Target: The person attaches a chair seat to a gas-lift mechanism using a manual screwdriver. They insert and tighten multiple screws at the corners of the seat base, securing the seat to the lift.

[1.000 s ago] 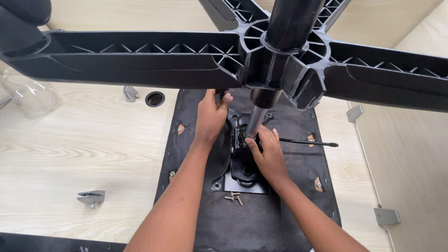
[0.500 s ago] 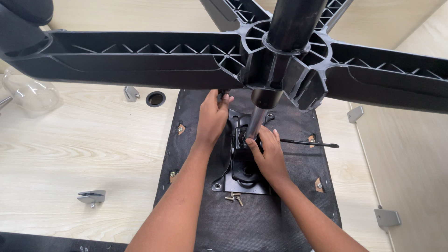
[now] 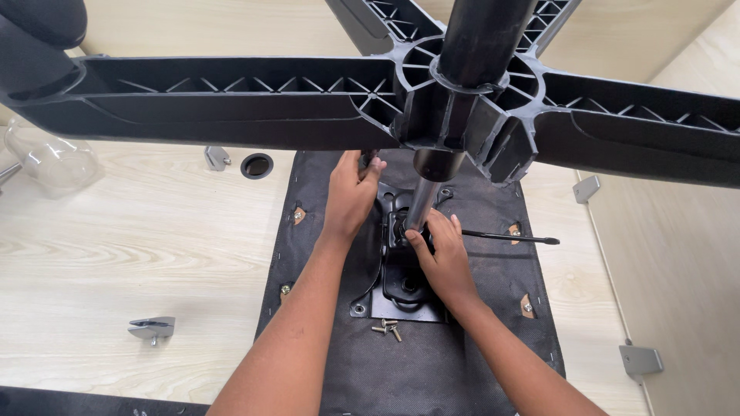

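Little moved since earlier frame — both hands stay put. Left hand [image 3: 351,196] flat, open on seat [image 3: 455,362], frame centre. Right hand [image 3: 441,258] curled round cylinder [image 3: 422,204] foot at mechanism [image 3: 405,289]. Base [image 3: 231,96] overhead — stiff, top-heavy; grip low.

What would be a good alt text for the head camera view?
Two bare hands work at a black metal plate on an upturned seat: the right hand at the foot of a metal column, the left hand beside it. A black star base fills the top; loose screws lie below the plate.
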